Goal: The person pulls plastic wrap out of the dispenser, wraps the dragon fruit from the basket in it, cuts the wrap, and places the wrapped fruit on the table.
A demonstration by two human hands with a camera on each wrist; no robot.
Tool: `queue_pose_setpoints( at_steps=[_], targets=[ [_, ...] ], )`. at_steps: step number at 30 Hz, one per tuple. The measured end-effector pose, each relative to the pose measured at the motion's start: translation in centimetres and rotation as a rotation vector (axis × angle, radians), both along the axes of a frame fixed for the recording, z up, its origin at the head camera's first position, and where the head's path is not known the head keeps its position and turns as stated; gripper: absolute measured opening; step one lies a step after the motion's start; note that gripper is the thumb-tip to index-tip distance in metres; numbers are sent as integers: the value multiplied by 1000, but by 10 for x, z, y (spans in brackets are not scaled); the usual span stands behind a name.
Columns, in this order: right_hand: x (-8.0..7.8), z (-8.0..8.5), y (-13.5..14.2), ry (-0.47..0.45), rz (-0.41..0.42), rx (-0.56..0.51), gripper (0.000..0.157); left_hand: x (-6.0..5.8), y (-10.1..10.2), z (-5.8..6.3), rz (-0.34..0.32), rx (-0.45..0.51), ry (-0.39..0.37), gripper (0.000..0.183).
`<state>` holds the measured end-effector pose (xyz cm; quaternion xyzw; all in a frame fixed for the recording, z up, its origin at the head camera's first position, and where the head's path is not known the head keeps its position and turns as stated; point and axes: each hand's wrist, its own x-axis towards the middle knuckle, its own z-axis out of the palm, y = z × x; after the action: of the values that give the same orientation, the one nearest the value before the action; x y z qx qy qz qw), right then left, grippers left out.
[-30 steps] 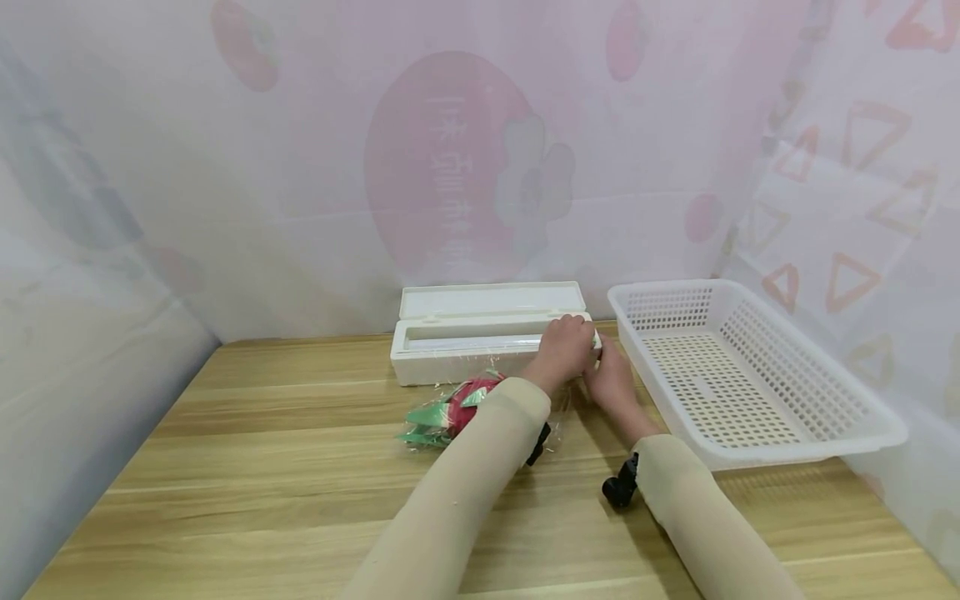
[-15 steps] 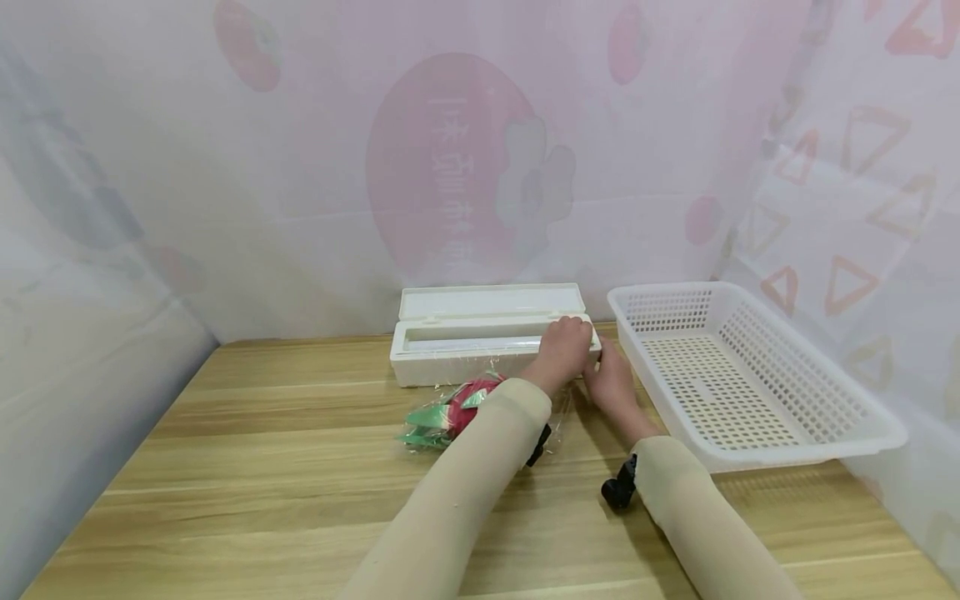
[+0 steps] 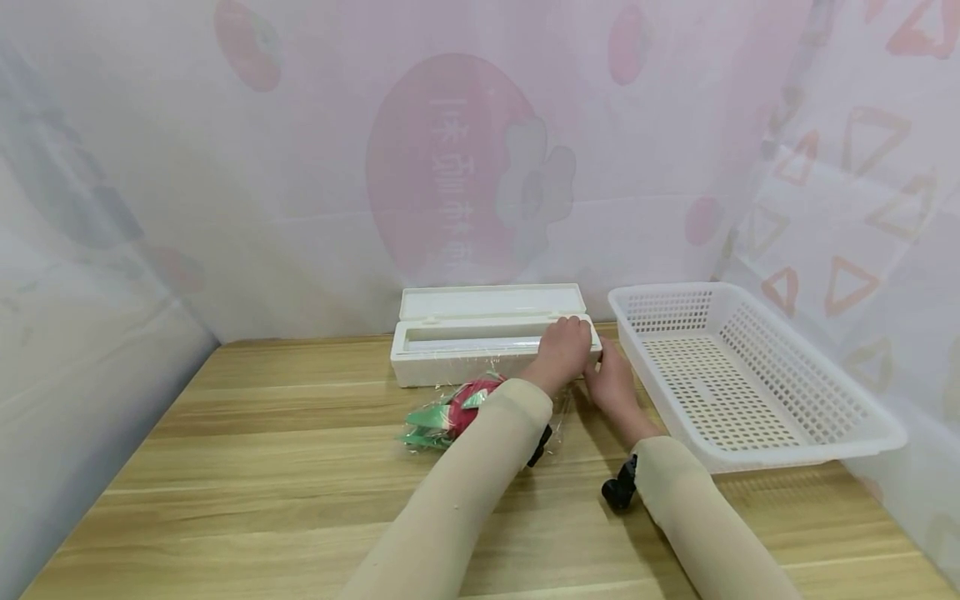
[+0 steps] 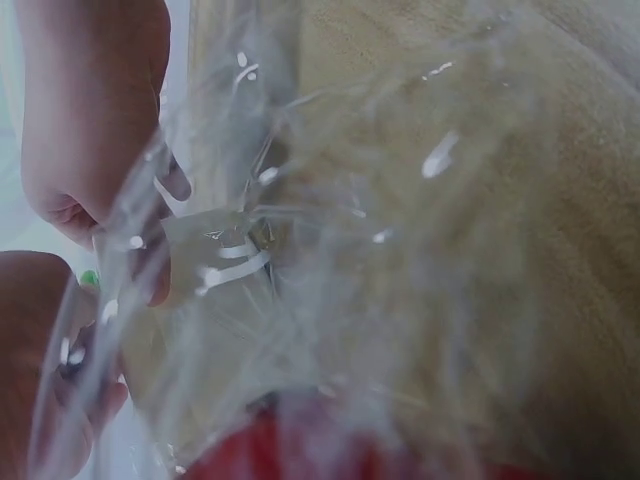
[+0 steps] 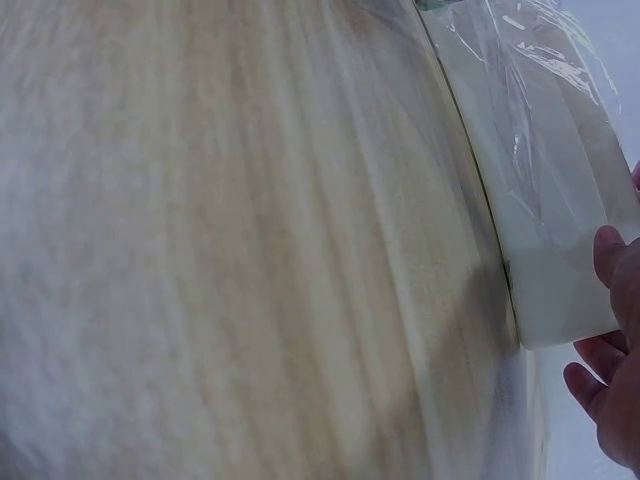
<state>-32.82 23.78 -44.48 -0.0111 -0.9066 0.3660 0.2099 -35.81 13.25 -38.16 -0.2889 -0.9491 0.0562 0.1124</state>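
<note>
A white cling film dispenser (image 3: 450, 365) stands at the back of the table, its lid (image 3: 491, 302) raised and the film roll (image 3: 472, 342) showing inside. My left hand (image 3: 564, 348) lies over the dispenser's right end with curled fingers; what the fingertips do is hidden. Around that same end my right hand (image 5: 622, 330) grips the corner, thumb on the front wall. A red dragon fruit (image 3: 467, 407) with green tips lies in front under clear film (image 4: 340, 240), partly hidden by my left forearm. The film reaches to the dispenser's front.
A white plastic basket (image 3: 813, 452) with a perforated floor stands to the right, close to my right hand. The wooden table (image 3: 247, 483) meets a printed cloth wall (image 3: 315, 250) at the back, with cloth also on both sides.
</note>
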Motion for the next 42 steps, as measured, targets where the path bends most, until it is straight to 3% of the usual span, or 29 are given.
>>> queue_pose_setpoints(
  at_steps=[10, 19, 28, 42],
  targets=[
    [1, 2, 4, -36, -8, -7, 50, 2, -7, 3, 29, -66, 28, 38],
    [3, -1, 1, -44, 19, -18, 49, 0, -11, -4, 42, -76, 38, 46],
    [3, 6, -3, -57, 3, -3, 50, -1, -15, 1, 55, -51, 31, 41],
    [1, 4, -1, -54, 11, 3, 47, 5, -20, 6, 70, -71, 30, 38]
  ],
)
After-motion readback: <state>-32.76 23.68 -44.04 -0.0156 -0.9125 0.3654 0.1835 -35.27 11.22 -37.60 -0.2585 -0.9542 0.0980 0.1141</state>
